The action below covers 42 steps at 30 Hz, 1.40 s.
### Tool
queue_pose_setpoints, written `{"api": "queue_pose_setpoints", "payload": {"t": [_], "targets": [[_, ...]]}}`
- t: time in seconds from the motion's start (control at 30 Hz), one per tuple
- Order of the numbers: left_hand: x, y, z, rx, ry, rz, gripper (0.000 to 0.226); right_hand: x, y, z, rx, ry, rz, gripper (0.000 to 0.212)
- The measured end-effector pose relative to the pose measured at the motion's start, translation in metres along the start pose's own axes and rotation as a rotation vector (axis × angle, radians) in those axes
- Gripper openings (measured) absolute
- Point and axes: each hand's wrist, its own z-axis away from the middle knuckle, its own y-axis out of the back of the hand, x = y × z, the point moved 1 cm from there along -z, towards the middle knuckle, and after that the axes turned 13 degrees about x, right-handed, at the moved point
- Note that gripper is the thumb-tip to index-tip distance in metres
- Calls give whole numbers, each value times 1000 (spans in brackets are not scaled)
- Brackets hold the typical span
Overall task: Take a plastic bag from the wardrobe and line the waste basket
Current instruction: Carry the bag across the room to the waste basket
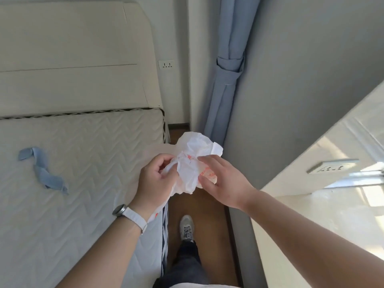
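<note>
Just one bag (195,150), two hands (154,181) (226,183)

The only print in view is red-orange lettering on the crumpled white plastic bag (195,150). One patch sits by the left hand (154,179), another by the right hand (224,181), and a scrap shows below the left wrist. All of it is too creased and blurred to read.
</note>
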Motion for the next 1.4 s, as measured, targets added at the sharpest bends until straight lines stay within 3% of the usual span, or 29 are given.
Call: {"api": "queue_pose_setpoints", "payload": {"t": [0.3, 0.5, 0.73, 1.17, 1.4], "targets": [[-70, -35, -186, -43, 72, -42, 13, 49, -87, -168, -110, -122, 29, 51], [-124, -63, -261, -97, 78, -83, 12, 97, -130, -225, -150, -211, 23, 49], [-186, -120, -303, -78, 93, -81, 13, 160, -178, -253, -137, -293, -26, 51], [-379, -224, -316, -155, -37, -195, 9, 341, -321, -231, -122, -298, 7, 49], [-470, -272, -334, -202, -124, -222, 11, 420, -404, -230, 18, -322, -84, 49]]}}
